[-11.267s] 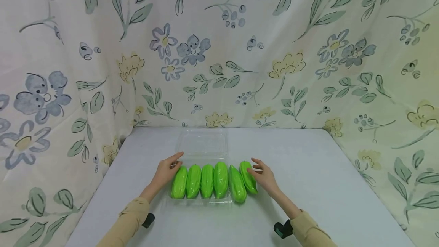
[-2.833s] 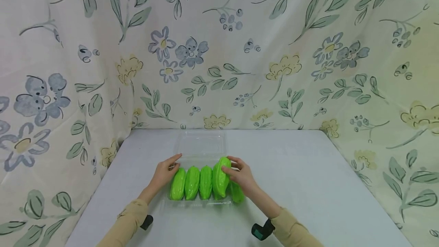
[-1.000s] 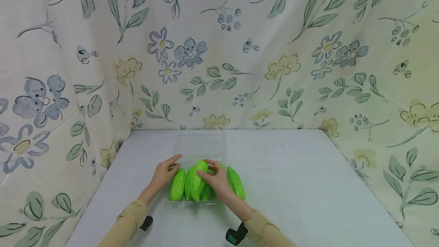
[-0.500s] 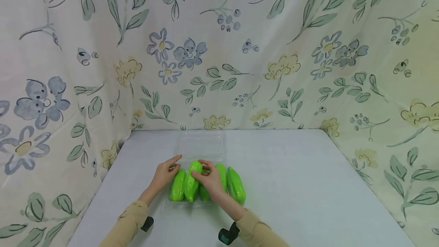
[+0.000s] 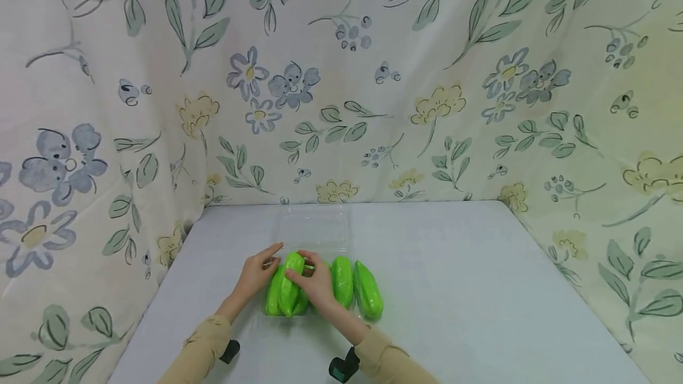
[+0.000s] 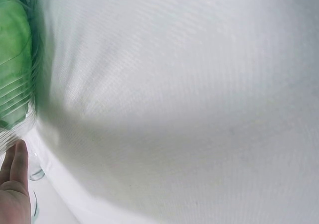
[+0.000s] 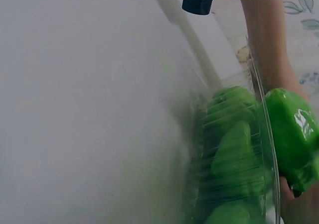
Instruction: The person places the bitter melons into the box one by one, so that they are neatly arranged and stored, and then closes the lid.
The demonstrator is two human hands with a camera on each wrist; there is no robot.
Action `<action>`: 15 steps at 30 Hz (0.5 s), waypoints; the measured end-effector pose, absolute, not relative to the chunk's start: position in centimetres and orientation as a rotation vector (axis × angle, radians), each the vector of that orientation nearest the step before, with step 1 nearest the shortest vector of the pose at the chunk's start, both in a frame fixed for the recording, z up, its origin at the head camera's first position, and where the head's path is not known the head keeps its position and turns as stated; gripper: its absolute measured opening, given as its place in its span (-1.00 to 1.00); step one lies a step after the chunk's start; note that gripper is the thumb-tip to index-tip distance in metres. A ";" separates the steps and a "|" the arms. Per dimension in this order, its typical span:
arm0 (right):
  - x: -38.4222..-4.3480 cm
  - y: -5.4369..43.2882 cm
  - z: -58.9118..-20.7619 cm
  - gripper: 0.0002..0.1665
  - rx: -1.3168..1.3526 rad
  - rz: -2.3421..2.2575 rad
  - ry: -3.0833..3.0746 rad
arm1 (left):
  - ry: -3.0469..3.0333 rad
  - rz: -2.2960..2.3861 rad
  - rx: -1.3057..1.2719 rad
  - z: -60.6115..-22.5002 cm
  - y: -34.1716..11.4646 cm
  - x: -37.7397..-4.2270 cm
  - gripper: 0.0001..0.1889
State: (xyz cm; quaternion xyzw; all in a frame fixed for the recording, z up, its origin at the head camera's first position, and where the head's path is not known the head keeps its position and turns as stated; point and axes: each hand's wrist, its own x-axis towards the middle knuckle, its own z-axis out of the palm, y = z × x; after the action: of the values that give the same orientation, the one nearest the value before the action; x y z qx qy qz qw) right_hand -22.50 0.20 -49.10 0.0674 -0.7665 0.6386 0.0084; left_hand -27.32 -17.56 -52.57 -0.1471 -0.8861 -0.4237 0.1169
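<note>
My right hand pinches a glossy green gourd between thumb and fingers, above the left part of a clear plastic clamshell box. In the right wrist view the held gourd shows above the box's rim, while other gourds appear through its wall. Inside the box lie several gourds, among them a leftmost gourd and a rightmost gourd; my right hand partly covers the middle ones. Straight fingers of my left hand touch the box's left side, as the left wrist view of those fingers shows.
Another green gourd lies just right of the box on the white table. The box's clear lid lies folded back toward the table's far edge. A floral cloth hangs behind and at both sides.
My right hand has lifted a gourd from the table right of the box and carried it leftward over the other gourds. My left hand has stayed at the box's left side.
</note>
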 end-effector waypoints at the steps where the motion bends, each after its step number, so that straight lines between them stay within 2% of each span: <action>1: -22.5 0.1 -49.1 -0.37 0.224 1.968 -2.402 | -2.597 -1.238 -0.426 -52.6 -17.5 -27.3 -0.57; 15: -22.5 -1.0 -48.9 -0.35 0.306 1.659 -2.464 | -2.611 -1.262 -0.430 -52.6 -17.5 -27.2 -0.56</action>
State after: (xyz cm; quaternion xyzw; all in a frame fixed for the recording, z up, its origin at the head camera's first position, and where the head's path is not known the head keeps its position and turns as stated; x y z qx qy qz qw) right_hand -22.51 -1.03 -48.87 0.1022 -0.8227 0.5539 0.0774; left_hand -27.22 -17.54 -52.57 -0.1459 -0.8858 -0.4280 0.1047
